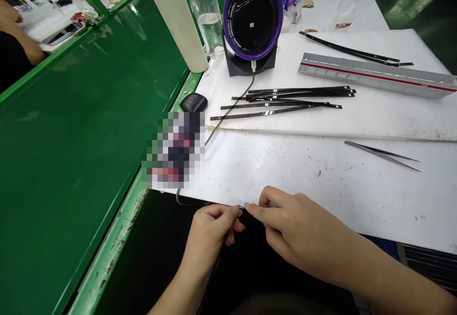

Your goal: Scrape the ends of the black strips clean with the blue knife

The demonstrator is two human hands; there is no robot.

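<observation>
From my end of the feed, I find the small dark sliver at the near edge of the white surface, on the wearer's side of the fan and almost straight in line with it. What I can make out of its long axis runs sideways, from the left fingertips towards the right ones, dipping slightly to the right. It is too small for me to see its full shape.

The left hand is the nearer of the two: its thumb and forefinger are pinched together on the sliver, with the other fingers curled in underneath. Its forearm rises from the bottom of my view.

The right hand comes in from the lower right, back upwards, its forefinger reaching left so that the tip lies at the sliver's right end. I can't tell whether that finger only touches it or grips it against the hidden thumb.

Between the fan and the hands I have a loose group of black strips lying crosswise. Right of the fan and closer to the wearer lie the tweezers, out of both hands; farther right of the fan is a long silver box.
</observation>
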